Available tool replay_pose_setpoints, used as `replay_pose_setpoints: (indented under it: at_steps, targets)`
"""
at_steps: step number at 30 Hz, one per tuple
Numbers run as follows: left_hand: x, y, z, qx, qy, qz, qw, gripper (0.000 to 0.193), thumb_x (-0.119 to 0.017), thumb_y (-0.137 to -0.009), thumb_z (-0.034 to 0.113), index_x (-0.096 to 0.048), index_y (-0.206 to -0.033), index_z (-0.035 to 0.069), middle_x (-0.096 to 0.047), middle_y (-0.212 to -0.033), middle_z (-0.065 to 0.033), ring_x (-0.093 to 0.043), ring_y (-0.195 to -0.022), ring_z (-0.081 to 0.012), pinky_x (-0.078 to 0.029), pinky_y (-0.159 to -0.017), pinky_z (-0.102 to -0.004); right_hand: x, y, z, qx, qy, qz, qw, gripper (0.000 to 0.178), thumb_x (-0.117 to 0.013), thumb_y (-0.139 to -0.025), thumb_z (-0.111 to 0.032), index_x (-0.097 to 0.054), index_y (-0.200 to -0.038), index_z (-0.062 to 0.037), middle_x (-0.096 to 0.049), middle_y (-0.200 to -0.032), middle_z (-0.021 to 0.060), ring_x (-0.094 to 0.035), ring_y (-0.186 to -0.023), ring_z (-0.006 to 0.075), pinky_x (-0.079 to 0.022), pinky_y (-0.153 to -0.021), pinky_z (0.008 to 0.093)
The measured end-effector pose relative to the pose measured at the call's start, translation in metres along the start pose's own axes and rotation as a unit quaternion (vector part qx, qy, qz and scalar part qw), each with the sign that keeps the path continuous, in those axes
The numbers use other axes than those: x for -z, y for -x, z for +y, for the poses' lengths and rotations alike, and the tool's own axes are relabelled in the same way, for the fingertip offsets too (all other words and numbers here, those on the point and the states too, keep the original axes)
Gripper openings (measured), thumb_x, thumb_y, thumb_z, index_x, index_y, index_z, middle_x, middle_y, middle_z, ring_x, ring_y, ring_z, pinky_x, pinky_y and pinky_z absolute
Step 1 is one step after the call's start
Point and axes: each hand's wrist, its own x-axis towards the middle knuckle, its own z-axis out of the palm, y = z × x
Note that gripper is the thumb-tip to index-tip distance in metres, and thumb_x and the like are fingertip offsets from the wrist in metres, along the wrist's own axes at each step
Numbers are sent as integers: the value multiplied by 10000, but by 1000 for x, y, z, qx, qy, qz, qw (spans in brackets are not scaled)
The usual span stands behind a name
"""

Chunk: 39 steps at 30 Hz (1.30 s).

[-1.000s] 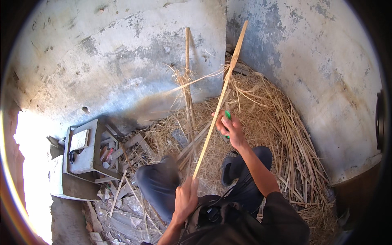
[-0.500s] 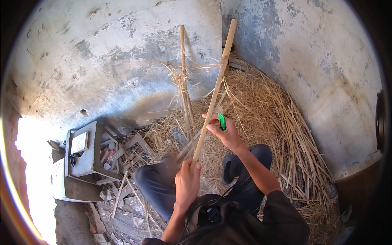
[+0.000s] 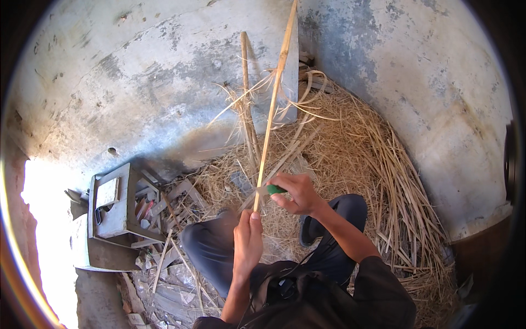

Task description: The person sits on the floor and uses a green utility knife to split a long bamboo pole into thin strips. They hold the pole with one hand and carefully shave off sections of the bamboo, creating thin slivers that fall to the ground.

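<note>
A long, pale stick, apparently bamboo (image 3: 272,104), slants up and away from me past the top of the view. My left hand (image 3: 248,241) is closed around its lower end, thumb lying along it. Just above that, my right hand (image 3: 298,196) grips a knife with a green handle (image 3: 275,189). Its short blade, slightly blurred, lies across the stick close to my left thumb. Thin curled shavings (image 3: 313,109) hang about the stick farther up.
Another stick (image 3: 245,71) leans on the wall, with frayed fibres around it. Straw-like shavings (image 3: 345,142) cover the floor ahead, and long strips (image 3: 402,219) lie along the right wall. A worn wooden stool (image 3: 127,205) lies among rubble at left.
The stick now reaches higher and has turned, showing a narrower, paler side. My right hand has come down and toward me, bringing the knife from mid-stick to near my left hand.
</note>
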Motion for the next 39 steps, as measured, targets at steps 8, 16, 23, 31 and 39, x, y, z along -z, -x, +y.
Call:
replay_pose_setpoints:
  at_steps: [8, 16, 23, 31, 39]
  targets:
    - [0, 3, 6, 12, 20, -9, 1000, 401, -396, -1165, 310, -502, -900, 29, -433, -677, -27, -368, -597, -122, -326, -549, -338, -7, -2, -9, 11, 25, -29, 999, 267, -760, -869, -248, -773, -1084, -90, -761, -877, 48, -714, -657, 205, -557, -592, 327]
    - [1, 4, 8, -41, -120, 35, 991, 324, -432, -1144, 248, -503, -962, -10, -521, -623, -280, -514, -581, -523, -361, -532, -541, -9, -2, -14, -15, 36, -37, 999, 279, -758, -870, -252, -796, -1099, -98, -792, -913, 58, -733, -657, 192, -568, -594, 318]
    - [-1, 21, -1, 1, -169, 19, 985, 264, -458, -1128, 214, -495, -970, 5, -565, -657, -288, -582, -636, -533, -401, -558, -561, 11, -9, 25, -135, 88, 46, 986, 345, -728, -960, -349, -782, -1168, -79, -797, -926, 90, -747, -680, 184, -576, -581, 311]
    - [3, 17, 7, -24, -145, 21, 989, 240, -464, -1124, 202, -506, -997, 2, -565, -664, -268, -592, -654, -497, -433, -595, -525, 16, 3, 25, -125, 13, 90, 988, 326, -720, -954, -288, -767, -1149, -32, -784, -900, 114, -754, -713, 180, -581, -594, 325]
    - [1, 13, 0, -46, -144, 59, 987, 259, -422, -1141, 218, -512, -1019, 8, -557, -648, -261, -589, -630, -488, -410, -580, -546, -14, 0, -11, 1, 27, -10, 1000, 296, -780, -828, -220, -781, -1066, -45, -767, -867, 80, -739, -679, 234, -587, -614, 351]
